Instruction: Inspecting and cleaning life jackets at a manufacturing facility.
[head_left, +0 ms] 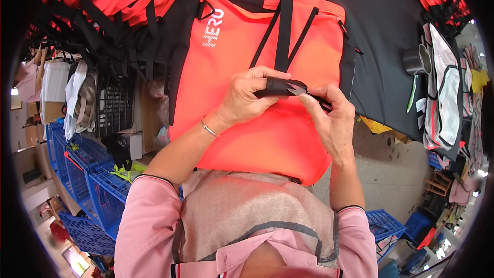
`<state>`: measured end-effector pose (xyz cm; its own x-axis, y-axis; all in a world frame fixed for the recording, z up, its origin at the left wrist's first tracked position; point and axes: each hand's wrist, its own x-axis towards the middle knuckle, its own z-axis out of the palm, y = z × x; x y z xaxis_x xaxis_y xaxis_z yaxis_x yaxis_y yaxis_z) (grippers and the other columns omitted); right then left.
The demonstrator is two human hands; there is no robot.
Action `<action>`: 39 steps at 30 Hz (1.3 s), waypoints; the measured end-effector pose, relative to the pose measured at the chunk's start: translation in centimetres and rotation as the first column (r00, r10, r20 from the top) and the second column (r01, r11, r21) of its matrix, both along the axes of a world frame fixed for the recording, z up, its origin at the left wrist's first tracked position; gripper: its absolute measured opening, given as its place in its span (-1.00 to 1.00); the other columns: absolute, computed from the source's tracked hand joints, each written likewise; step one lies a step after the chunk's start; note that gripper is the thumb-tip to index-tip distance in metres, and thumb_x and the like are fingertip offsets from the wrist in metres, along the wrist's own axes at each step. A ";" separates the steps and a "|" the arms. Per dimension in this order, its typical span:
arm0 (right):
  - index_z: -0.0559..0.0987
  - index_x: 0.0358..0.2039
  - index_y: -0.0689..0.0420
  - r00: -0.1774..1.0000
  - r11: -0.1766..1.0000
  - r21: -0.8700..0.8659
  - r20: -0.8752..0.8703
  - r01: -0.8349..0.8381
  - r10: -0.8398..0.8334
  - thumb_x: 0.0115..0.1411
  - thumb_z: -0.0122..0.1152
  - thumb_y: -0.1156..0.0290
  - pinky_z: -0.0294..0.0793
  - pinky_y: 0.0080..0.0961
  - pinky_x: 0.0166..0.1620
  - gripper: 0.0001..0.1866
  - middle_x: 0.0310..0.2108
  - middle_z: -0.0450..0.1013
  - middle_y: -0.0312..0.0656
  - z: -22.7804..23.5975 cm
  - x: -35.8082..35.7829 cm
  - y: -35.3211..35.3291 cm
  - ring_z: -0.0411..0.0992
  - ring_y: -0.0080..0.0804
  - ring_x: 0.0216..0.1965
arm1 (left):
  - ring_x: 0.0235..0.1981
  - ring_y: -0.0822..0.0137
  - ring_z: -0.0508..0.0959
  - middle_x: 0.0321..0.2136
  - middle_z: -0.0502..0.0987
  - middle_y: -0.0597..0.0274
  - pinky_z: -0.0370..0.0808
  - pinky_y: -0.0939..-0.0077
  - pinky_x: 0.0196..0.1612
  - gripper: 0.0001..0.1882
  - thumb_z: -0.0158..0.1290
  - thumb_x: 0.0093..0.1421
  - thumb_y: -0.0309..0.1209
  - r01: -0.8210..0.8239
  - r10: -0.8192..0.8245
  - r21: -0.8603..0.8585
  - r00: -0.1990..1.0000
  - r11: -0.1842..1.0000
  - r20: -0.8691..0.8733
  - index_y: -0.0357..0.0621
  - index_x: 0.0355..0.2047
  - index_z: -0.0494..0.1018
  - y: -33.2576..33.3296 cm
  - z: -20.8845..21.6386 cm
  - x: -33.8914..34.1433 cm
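Black strap in left grip, snips in right grip

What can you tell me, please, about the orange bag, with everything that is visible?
The orange bag is large, with a smooth, coated-looking front, dark side edges and white printing at upper left. A black ring hangs near that printing, and black straps run down over the front. It lies front up, slightly creased, on a dark surface, with its lower edge near the person's apron. The left hand and right hand are over its middle; whether they touch it cannot be told.
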<state>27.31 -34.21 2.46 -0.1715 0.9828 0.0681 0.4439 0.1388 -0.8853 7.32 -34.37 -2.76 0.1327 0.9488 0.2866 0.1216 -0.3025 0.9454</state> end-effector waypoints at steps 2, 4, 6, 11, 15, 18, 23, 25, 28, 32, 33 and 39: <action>0.54 -0.38 0.26 0.999 0.999 0.023 0.039 -0.034 0.033 0.10 0.40 0.41 0.51 -0.50 -0.34 -0.78 -0.50 0.54 -0.12 0.0 0.1 0.2 0.49 -0.38 -0.51 | -0.24 0.33 0.63 -0.19 0.62 0.20 0.61 0.50 -0.18 -0.68 0.25 -0.05 -0.69 0.000 0.001 0.026 1.000 1.000 -0.023 -0.12 -0.25 0.66 0.0 -0.3 -0.1; 0.54 -0.38 0.26 0.997 0.998 0.018 0.048 -0.057 0.056 0.10 0.39 0.42 0.51 -0.51 -0.34 -0.79 -0.51 0.54 -0.14 -0.1 0.3 0.3 0.49 -0.41 -0.52 | -0.23 0.32 0.64 -0.20 0.62 0.23 0.61 0.51 -0.16 -0.65 0.25 -0.07 -0.69 -0.002 0.002 0.038 1.000 0.999 -0.004 -0.09 -0.25 0.66 -0.1 -0.4 0.0; 0.54 -0.39 0.25 0.995 0.997 0.011 0.057 -0.077 0.076 0.11 0.39 0.43 0.51 -0.52 -0.34 -0.80 -0.52 0.54 -0.16 -0.1 0.5 0.4 0.48 -0.45 -0.52 | -0.22 0.32 0.63 -0.19 0.62 0.23 0.61 0.51 -0.16 -0.65 0.25 -0.07 -0.69 0.006 -0.005 0.041 1.000 0.999 -0.021 -0.08 -0.24 0.66 -0.1 -0.6 -0.1; 0.52 -0.40 0.27 0.978 0.957 -0.286 -0.206 -0.049 -0.011 0.10 0.39 0.46 0.49 -0.57 -0.36 -0.80 -0.55 0.51 -0.26 0.6 1.1 0.6 0.43 -0.61 -0.51 | -0.21 0.33 0.63 -0.19 0.62 0.24 0.60 0.51 -0.14 -0.64 0.26 -0.07 -0.69 0.025 -0.023 0.042 0.999 0.999 -0.032 -0.08 -0.23 0.66 0.0 -0.8 -0.2; 0.54 -0.40 0.27 0.998 0.996 -0.062 -0.012 -0.060 0.059 0.10 0.40 0.45 0.44 -0.60 -0.40 -0.80 -0.56 0.47 -0.29 -0.6 0.6 -0.2 0.38 -0.68 -0.52 | -0.23 0.34 0.64 -0.20 0.63 0.23 0.60 0.54 -0.16 -0.63 0.27 -0.08 -0.70 0.042 -0.041 0.046 0.999 0.998 -0.027 -0.09 -0.23 0.66 -0.2 -1.1 -0.1; 0.55 -0.41 0.25 0.994 0.975 -0.196 -0.069 -0.102 0.090 0.12 0.39 0.46 0.39 -0.65 -0.43 -0.83 -0.56 0.45 -0.33 -0.1 1.2 0.1 0.36 -0.70 -0.51 | -0.16 0.31 0.62 -0.15 0.61 0.21 0.56 0.43 -0.07 -0.67 0.29 -0.05 -0.62 0.052 -0.049 0.048 0.997 0.997 -0.053 -0.07 -0.23 0.66 -1.0 -1.1 -0.4; 0.53 -0.33 0.28 0.908 0.962 -0.248 -0.368 0.113 -0.201 0.21 0.26 0.49 0.27 -0.76 -0.42 -0.88 -0.53 0.41 -0.42 -1.1 2.5 1.0 0.27 -0.77 -0.52 | 0.37 -0.13 -0.01 0.31 0.21 0.05 -0.13 -0.26 0.35 -0.61 0.16 0.15 -0.02 0.418 -0.252 0.149 0.756 0.896 -0.604 0.05 -0.13 0.64 -4.8 0.4 -2.1; 0.54 -0.31 0.26 0.930 0.945 -0.259 -0.254 0.200 -0.266 0.20 0.28 0.48 0.21 -0.78 -0.44 -0.87 -0.54 0.39 -0.45 -1.0 2.4 0.4 0.25 -0.80 -0.53 | 0.38 -0.17 -0.06 0.33 0.15 0.04 -0.13 -0.22 0.36 -0.60 0.15 0.17 -0.01 0.368 -0.267 0.075 0.785 0.927 -0.559 0.00 -0.16 0.63 -7.8 -0.1 -1.9; 0.55 -0.30 0.25 0.926 0.938 -0.335 -0.317 0.094 -0.206 0.18 0.30 0.47 0.19 -0.77 -0.46 -0.86 -0.58 0.35 -0.47 -2.5 2.9 -1.1 0.22 -0.80 -0.55 | 0.36 -0.15 0.01 0.19 0.34 -0.06 0.12 -0.14 0.30 -0.60 0.15 0.20 -0.07 0.222 -0.187 0.024 0.870 0.975 -0.456 -0.20 -0.26 0.60 -10.1 0.1 -1.9; 0.59 -0.39 0.26 0.971 0.895 -0.446 -0.213 0.000 -0.106 0.15 0.33 0.47 0.24 -0.78 -0.45 -0.88 -0.61 0.37 -0.49 -2.0 2.2 -3.4 0.26 -0.81 -0.54 | -0.03 0.11 0.50 -0.25 0.55 0.02 0.53 0.28 -0.17 -0.63 0.25 0.14 -0.28 -0.262 0.141 -0.355 0.933 0.897 -0.332 -0.34 -0.21 0.49 -10.9 1.2 -1.7; 0.60 -0.41 0.26 0.959 0.902 -0.432 -0.259 -0.012 -0.112 0.15 0.34 0.47 0.29 -0.77 -0.42 -0.88 -0.57 0.43 -0.46 -1.9 1.7 -4.0 0.31 -0.79 -0.52 | -0.22 0.21 0.61 -0.38 0.57 0.10 0.56 0.43 -0.35 -0.62 0.28 0.10 -0.35 -0.239 0.047 -0.475 0.924 0.847 -0.380 -0.36 -0.18 0.45 -10.9 1.4 -1.9; 0.60 -0.35 0.27 0.957 0.927 -0.367 -0.288 -0.079 -0.033 0.11 0.34 0.57 0.42 -0.73 -0.30 -0.90 -0.47 0.52 -0.34 -1.3 0.2 -6.3 0.43 -0.71 -0.43 | -0.34 0.41 0.61 -0.30 0.59 0.09 0.55 0.51 -0.32 -0.53 0.28 0.12 -0.42 0.013 -0.070 -0.590 0.995 0.807 -0.074 -0.34 -0.07 0.32 -9.5 -1.4 -1.3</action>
